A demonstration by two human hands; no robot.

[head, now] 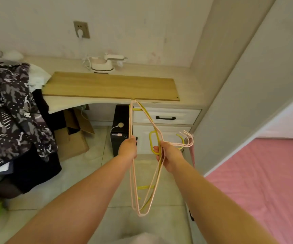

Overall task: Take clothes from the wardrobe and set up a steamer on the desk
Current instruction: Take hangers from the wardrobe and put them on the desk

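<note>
Both hands hold a bundle of thin clothes hangers (143,173), several pink and one yellow, in front of the desk. My left hand (128,148) grips the straight bottom bars. My right hand (169,155) grips the necks near the hooks, which point right. A white and pink steamer (103,63) stands at the back of the desk (186,80), its cord plugged into the wall socket (81,30). A pile of patterned dark clothes (10,106) lies at the left.
A wooden board (110,86) lies flat on the desk. Below are white drawers (165,117), a black computer tower (120,131) and an open cardboard box (73,136). A pink bed (265,182) fills the right, beside a grey wardrobe panel (230,103).
</note>
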